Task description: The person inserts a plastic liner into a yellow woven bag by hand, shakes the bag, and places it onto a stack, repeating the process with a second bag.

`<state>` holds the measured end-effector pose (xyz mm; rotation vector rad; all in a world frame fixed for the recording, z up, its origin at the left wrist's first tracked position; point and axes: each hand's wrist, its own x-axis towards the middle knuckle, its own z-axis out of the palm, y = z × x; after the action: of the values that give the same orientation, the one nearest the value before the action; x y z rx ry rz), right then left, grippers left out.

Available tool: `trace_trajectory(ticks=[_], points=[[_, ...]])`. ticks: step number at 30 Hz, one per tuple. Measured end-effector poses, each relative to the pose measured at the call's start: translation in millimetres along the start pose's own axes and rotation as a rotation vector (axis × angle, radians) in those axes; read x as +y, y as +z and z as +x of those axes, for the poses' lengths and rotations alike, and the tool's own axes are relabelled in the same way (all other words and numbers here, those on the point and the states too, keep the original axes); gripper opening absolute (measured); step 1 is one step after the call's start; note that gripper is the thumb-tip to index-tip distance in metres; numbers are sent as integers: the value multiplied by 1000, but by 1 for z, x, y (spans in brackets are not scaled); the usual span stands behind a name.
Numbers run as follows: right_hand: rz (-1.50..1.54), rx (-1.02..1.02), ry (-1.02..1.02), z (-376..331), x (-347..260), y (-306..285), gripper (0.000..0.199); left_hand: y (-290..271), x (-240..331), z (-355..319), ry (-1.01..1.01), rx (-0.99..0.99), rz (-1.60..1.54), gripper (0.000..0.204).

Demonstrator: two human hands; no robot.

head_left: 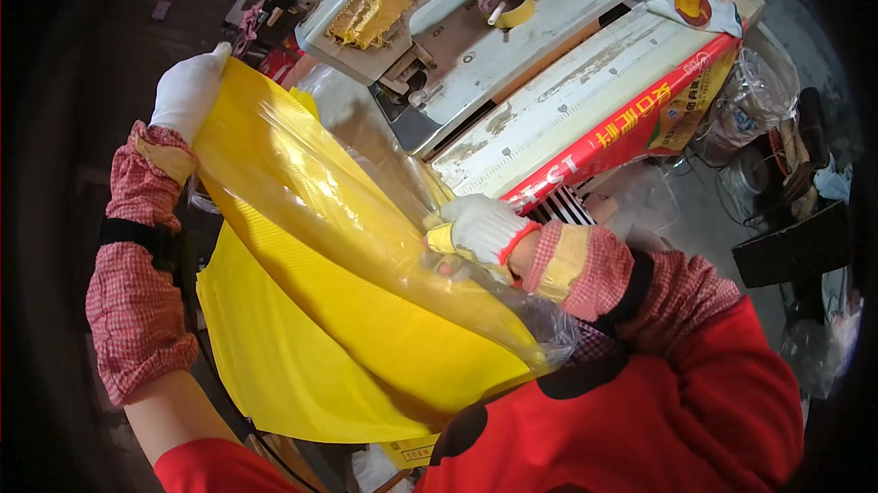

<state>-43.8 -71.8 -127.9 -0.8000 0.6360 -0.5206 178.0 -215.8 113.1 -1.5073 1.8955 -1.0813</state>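
Note:
A large yellow woven sack [311,310] hangs in folds across the middle, in front of my body. Shiny clear plastic film [554,333] lies along it and bunches at its lower right end. My left hand [189,95], in a white glove, grips the sack's upper left corner and holds it raised. My right hand [482,230], in a white glove with a red cuff, is closed on the film and the sack's edge beside the machine table. Its fingertips are partly hidden by the film. The sewing machine [462,58] stands just beyond the sack.
A tape roll [508,6] sits on the machine bed. A pale worktable [540,100] has a red printed sheet [608,132] along its near edge. A white glove [690,4] lies at its far end. Plastic bags [754,95] and a dark box [792,246] are at right.

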Motion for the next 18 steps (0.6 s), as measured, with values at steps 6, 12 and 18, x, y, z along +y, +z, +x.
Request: trace_trajectory(ticks=[6, 12, 18], points=[[-963, 128, -367, 25, -12, 3, 43, 19, -61, 11, -34, 10, -64, 29], [-741, 114, -429, 46, -20, 67, 26, 43, -88, 74, -152, -124, -176, 34], [-819, 224, -425, -9, -21, 63, 28, 119, 103, 57, -215, 99, -178, 26]])
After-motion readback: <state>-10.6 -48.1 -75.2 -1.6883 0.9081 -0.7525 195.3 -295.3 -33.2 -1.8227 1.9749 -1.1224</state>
